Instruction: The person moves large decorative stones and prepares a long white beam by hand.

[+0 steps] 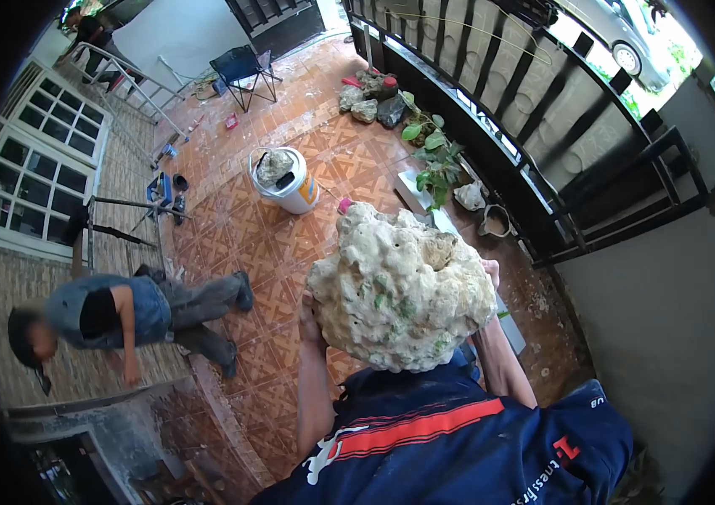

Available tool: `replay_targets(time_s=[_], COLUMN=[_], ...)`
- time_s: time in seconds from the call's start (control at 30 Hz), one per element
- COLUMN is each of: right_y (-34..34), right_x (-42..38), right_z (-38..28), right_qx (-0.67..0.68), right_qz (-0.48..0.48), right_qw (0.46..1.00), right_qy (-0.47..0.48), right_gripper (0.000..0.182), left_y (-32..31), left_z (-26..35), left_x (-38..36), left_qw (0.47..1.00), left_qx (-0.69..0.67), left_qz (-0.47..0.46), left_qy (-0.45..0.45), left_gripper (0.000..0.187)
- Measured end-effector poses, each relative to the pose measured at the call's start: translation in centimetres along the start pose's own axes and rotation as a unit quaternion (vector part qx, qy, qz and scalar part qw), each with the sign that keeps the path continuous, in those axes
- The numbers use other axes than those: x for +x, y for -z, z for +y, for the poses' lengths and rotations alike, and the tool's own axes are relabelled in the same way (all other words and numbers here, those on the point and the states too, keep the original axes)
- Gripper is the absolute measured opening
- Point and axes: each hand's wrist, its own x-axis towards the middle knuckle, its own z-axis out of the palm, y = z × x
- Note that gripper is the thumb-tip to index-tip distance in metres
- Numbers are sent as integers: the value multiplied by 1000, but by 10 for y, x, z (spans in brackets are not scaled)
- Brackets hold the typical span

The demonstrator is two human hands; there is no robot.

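Note:
A large, pale, pitted rock (399, 290) with green patches fills the middle of the head view, held up in front of my chest. My left hand (310, 318) grips its left side, with most of the fingers hidden behind or under it. On the opposite side, my right hand (492, 273) is closed against the rock's edge, only partly showing. Beyond the rock stands a white bucket (297, 199) with a grey stone (274, 167) at its top.
At left, a person (126, 311) in blue walks beside the wall. Another person (97, 38) is by a metal ladder (135, 80) at the back. A folding chair (244, 71), potted plants (437, 156), rocks (364, 109) and a black fence (492, 126) surround the tiled floor (240, 244).

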Motion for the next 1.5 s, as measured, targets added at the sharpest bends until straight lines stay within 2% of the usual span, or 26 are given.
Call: replay_targets(time_s=[0.2,0.27,0.33,0.37,0.4,0.47,0.5,0.53,0.57,0.6,0.63,0.8,0.87,0.93,1.07,1.13,1.2,1.27,1.3,1.33,1.4,1.47,1.5], right_y=[-57,-81,-107,-134,-153,-179,-165,-154,-159,-163,-171,-188,-207,-223,-241,-233,-263,-295,-298,-289,-285,-295,-307], right_x=[133,178,213,228,243,275,297,324,342,357,365,448,467,489,545,590,621,656,683,716,772,808,825], right_z=[-18,-22,-22,-20,-18,-18,-19,-22,-24,-20,-19,-16,-14,-21,-38,-48,-54,-57,-60,-66,-82,-81,-86], right_qx=[0,-3,-7,-17,-19,-32,-16,-13,-29,-42,-43,-19,1,-36,-68,-21,-55,23,36,-19,-36,-45,-44], right_qz=[-40,-63,-76,35,28,92,7,5,-37,-76,-41,-71,-67,-63,-44,-106,-96,-17,-16,-38,-51,-37,-38], right_qw=[999,998,997,998,998,994,998,997,997,995,997,989,989,986,987,989,989,995,997,997,998,998,998], right_qy=[1,4,7,44,48,53,65,73,60,49,41,130,133,149,142,106,96,92,73,65,26,12,6], right_gripper=[27,26,26,18,18,17,17,17,31,54,53,51,53,54,55,56,56,15,19,35,51,55,54], left_y=[4,-1,-2,-5,-6,-7,-7,1,8,17,23,-2,-3,-9,5,9,12,10,5,3,0,-4,-10], left_z=[62,85,102,111,120,136,146,153,159,167,177,224,247,261,260,267,277,286,293,296,300,314,321], left_x=[94,125,156,172,187,220,242,268,295,316,342,429,455,490,555,589,618,644,660,678,716,738,753], left_qw=[1000,999,999,999,998,997,996,997,997,997,996,993,993,990,995,997,999,998,997,995,996,991,992], left_qx=[-25,-19,-41,-47,-54,-67,-77,-74,-64,-53,-48,-59,-54,-49,-38,-31,-25,-36,-57,-78,-66,-99,-59], left_qz=[-6,20,-22,-6,11,-9,-25,-32,-45,-58,-69,-99,-106,-121,-82,-65,-45,-60,-58,-55,-56,-72,-58], left_qy=[-14,-28,-16,-20,-23,-25,-22,-20,-18,-14,-11,-14,20,47,31,20,-11,-10,-9,-8,-28,-63,-91], left_gripper=[69,69,69,68,67,66,66,66,65,64,64,60,60,60,60,61,62,63,64,65,68,70,72])
